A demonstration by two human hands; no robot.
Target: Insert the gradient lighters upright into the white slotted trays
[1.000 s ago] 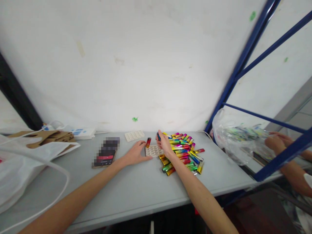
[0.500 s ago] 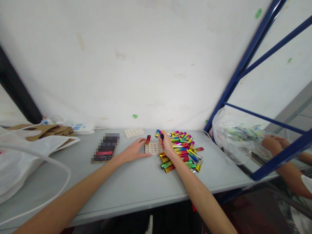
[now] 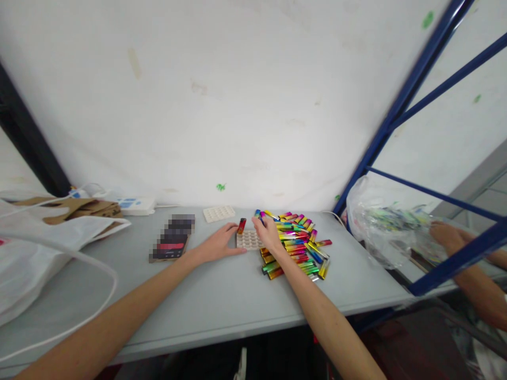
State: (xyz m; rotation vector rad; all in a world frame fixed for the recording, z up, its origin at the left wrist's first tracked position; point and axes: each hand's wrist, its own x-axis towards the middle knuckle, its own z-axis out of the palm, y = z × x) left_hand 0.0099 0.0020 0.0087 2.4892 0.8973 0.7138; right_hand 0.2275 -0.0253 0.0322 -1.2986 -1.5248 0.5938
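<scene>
Tray between left hand and right hand (dark piece inside)

Glossy metallic-looking pieces, smooth matt tabletop

On my feed the heaped metallic pieces shade from gold through green, blue and magenta to red, while the lone standing piece is red with dark parts. I see a cream tray patterned in rows of round cells, grey desktop, blue rack and white wall dabbed green.
</scene>
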